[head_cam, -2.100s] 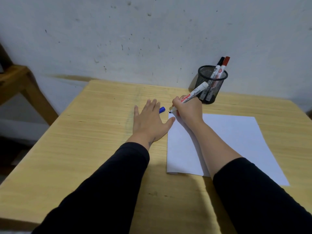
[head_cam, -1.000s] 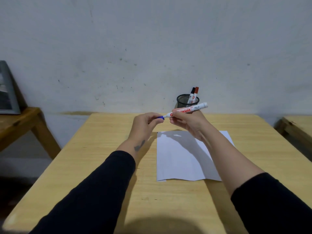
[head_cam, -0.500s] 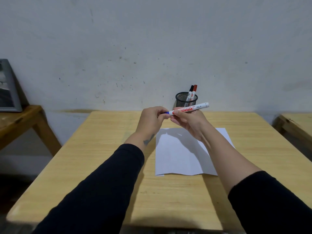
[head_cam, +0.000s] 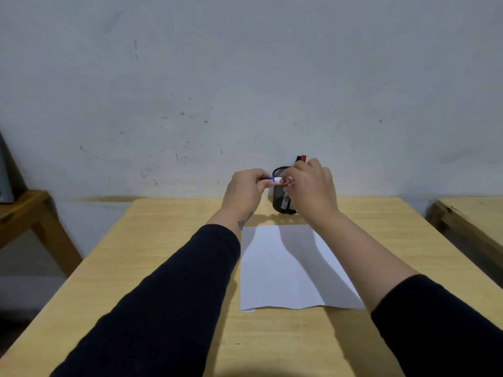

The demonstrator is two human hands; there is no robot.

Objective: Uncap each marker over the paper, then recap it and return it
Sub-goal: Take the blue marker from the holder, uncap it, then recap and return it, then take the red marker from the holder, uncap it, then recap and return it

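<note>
I hold a white marker [head_cam: 279, 180] with a blue cap level in the air, just in front of the black mesh pen holder [head_cam: 283, 198]. My left hand [head_cam: 245, 193] pinches the blue cap end. My right hand [head_cam: 313, 190] wraps the marker's barrel and hides most of it. The cap sits against the barrel; whether it is fully seated I cannot tell. Behind my right hand, a red marker [head_cam: 303, 158] and a black one poke out of the holder. A white sheet of paper [head_cam: 288, 268] lies on the table below my forearms.
The wooden table [head_cam: 168, 257] stands against a pale wall. A second wooden table edge [head_cam: 468, 216] is at the right, and a wooden stand [head_cam: 24, 213] at the left.
Both hands have moved away from me toward the pen holder with the marker. My right hand has turned over the barrel, covering it, and the blue cap has closed onto the marker.
</note>
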